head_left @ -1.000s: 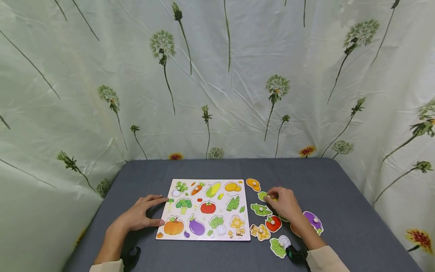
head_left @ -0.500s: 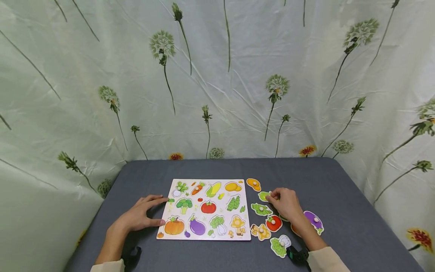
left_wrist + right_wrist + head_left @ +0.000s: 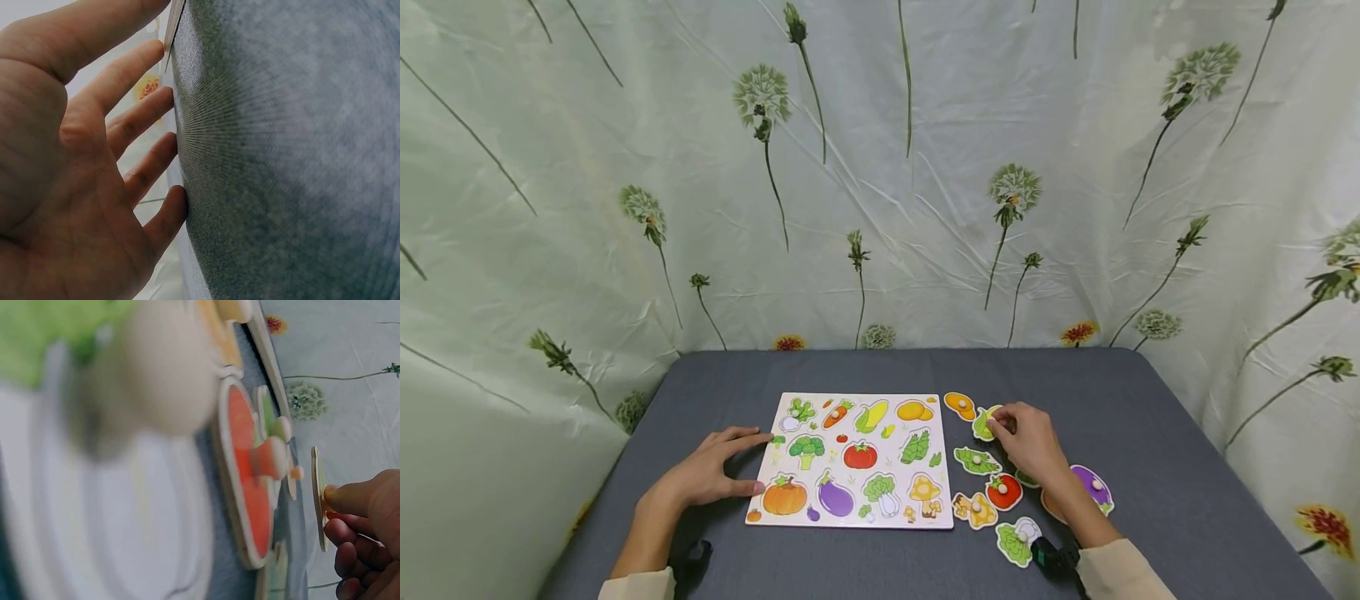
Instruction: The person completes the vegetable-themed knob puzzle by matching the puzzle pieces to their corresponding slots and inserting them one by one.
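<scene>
My right hand [image 3: 1033,440] pinches the knob of a yellow-green corn puzzle piece [image 3: 982,427], right of the puzzle board [image 3: 891,468]. Seen edge-on in the right wrist view, the corn piece [image 3: 317,494] is tilted up, clear of the table. The white board shows printed vegetables. My left hand [image 3: 703,471] lies at its left edge, thumb and index fingertip on the border, and the left wrist view shows its fingers [image 3: 147,115] spread and nearly straight. Close to my right hand lie a potato-like piece [image 3: 958,405] and a pea pod piece [image 3: 972,467].
Below my right hand lie a tomato piece [image 3: 997,503], a mushroom piece [image 3: 982,520] and a bok choy piece [image 3: 1012,547]. An eggplant piece [image 3: 1086,482] sits beyond the right forearm, which partly covers other pieces. A flowered curtain [image 3: 925,250] hangs behind the grey table [image 3: 850,567].
My right hand has raised the corn piece off the table and turned it more upright, shifting slightly away from me. The left hand keeps its place on the board.
</scene>
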A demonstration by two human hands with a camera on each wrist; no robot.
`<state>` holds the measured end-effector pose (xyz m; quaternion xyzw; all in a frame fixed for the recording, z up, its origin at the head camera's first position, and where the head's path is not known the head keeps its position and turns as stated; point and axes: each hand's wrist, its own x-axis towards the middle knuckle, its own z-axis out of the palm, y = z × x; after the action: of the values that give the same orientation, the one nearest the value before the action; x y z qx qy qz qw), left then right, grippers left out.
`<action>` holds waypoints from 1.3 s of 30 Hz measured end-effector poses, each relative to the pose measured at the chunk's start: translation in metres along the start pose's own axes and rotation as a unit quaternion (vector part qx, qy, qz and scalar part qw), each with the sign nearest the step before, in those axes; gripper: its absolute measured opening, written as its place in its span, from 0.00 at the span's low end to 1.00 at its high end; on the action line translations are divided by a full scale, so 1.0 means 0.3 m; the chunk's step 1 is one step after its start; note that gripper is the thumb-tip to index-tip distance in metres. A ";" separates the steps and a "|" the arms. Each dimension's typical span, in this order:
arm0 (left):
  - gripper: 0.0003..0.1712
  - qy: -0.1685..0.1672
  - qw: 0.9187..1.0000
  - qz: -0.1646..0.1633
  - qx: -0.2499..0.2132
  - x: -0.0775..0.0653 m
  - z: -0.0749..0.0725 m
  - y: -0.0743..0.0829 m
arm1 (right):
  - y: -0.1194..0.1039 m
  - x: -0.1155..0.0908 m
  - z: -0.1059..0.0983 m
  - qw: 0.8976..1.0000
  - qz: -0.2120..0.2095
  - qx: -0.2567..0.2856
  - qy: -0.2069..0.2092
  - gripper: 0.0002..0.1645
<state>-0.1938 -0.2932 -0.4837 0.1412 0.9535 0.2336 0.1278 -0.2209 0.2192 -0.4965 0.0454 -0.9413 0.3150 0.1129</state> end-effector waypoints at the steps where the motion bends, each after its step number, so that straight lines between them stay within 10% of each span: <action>1: 0.48 0.000 1.000 -0.001 0.000 0.000 -0.001 0.001 | -0.006 0.004 -0.001 1.000 0.000 0.001 0.000 0.06; 39: 0.48 -0.002 1.000 -0.008 0.000 0.000 -0.002 0.007 | -0.261 0.115 0.136 0.997 -0.048 0.048 -0.034 0.06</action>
<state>-0.1935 -0.2916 -0.4823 0.1338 0.9544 0.2322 0.1318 -0.2497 0.1316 -0.4741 0.1067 -0.9250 0.3524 0.0938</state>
